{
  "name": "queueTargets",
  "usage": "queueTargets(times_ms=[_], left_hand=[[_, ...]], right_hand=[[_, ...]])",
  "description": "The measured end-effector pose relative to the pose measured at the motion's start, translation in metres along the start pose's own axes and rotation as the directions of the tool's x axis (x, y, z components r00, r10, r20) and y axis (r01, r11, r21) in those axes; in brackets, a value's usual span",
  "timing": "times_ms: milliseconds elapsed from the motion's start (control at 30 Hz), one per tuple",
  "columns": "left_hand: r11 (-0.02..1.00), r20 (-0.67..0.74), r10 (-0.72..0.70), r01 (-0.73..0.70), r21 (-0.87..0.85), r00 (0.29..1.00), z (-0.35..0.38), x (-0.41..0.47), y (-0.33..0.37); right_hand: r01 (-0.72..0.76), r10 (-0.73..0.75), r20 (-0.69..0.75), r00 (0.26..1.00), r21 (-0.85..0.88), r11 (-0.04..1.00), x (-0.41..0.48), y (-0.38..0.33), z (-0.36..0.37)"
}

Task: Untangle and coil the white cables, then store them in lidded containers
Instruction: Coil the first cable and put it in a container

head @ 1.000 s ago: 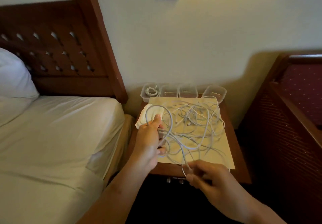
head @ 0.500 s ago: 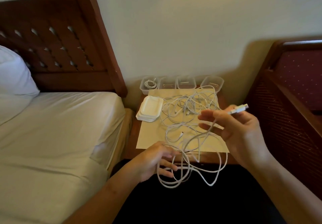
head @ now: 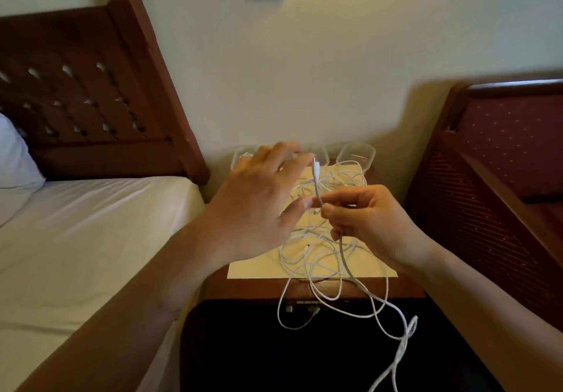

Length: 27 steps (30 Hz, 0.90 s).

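Two hands meet above the worktop [head: 320, 289], each sharing one white cable [head: 316, 182]. The right hand [head: 370, 224] is closed around it, thumb and forefinger pinching the cord just below the plug end, probably to anchor it while the rest is worked free. The left hand [head: 256, 205] is spread fairly wide, its fingertips closing on the plug tip and its thumb near the right hand's pinch, which looks like the start of winding a coil. Between the two grips the short stretch of cable stands nearly upright, plug end pointing up and away toward the wall. Below the right hand the cord drops, loops past the worktop's front edge and trails down toward the lower right of the view.

Remaining white cables [head: 320, 239] lie in a loose tangle on a pale paper sheet [head: 259, 266] on the worktop. Clear open containers [head: 358, 155] stand in a row at the back against the wall, mostly hidden by the left hand; their lids cannot be seen. A bed [head: 91, 224] lies to the left.
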<state>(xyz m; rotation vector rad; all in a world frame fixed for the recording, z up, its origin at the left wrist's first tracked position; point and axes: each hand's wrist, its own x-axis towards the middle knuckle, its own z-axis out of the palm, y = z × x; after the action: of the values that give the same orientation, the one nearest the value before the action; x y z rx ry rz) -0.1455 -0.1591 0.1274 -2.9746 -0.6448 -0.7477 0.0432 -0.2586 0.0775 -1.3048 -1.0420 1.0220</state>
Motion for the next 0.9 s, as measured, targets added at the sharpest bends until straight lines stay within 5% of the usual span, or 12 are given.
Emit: queueTargets(times_ms=[167,267,367,500,567,633,700,767,900], left_hand=[[0.863,0.202,0.2,-0.27,0.428,0.959,0.015,0.016,0.003],[0.724,0.347,0.352,-0.488,0.488,0.869,0.02,0.02,0.001],[0.705,0.354,0.387,-0.521,0.482,0.851,0.015,0.025,-0.013],[0.899,0.41,0.079,-0.243,0.364,0.909,-0.008,0.031,-0.03],[0.975,0.61,-0.088,-0.058,0.214,0.787,-0.02,0.026,-0.031],[0.993,0.71,-0.052,0.112,-0.038,0.702,-0.018,0.02,-0.028],[0.866,0.741,0.026,0.355,-0.353,0.672,-0.006,0.013,-0.022],[0.655,0.693,-0.056,0.55,-0.518,0.719,0.011,0.009,-0.02],[0.597,0.562,-0.216,0.563,-0.571,0.799,0.033,0.005,-0.019]], right_hand=[[-0.021,0.02,-0.022,1.0,-0.044,0.999,-0.001,0.006,-0.009],[0.005,-0.002,-0.092,0.996,0.03,1.0,-0.003,0.004,-0.013],[-0.064,0.065,-0.026,0.998,0.04,0.997,-0.009,0.005,-0.019],[-0.244,0.244,0.265,0.933,-0.034,0.969,-0.022,0.011,-0.028],[-0.223,0.224,0.28,0.933,-0.037,0.974,-0.023,0.004,-0.032],[-0.102,0.147,0.264,0.953,-0.179,0.979,-0.02,-0.007,-0.033],[0.09,0.008,0.274,0.962,-0.343,0.935,-0.014,-0.019,-0.033],[0.211,-0.072,0.306,0.949,-0.45,0.868,-0.007,-0.027,-0.035],[0.247,-0.043,0.384,0.922,-0.501,0.83,0.007,-0.031,-0.048]])
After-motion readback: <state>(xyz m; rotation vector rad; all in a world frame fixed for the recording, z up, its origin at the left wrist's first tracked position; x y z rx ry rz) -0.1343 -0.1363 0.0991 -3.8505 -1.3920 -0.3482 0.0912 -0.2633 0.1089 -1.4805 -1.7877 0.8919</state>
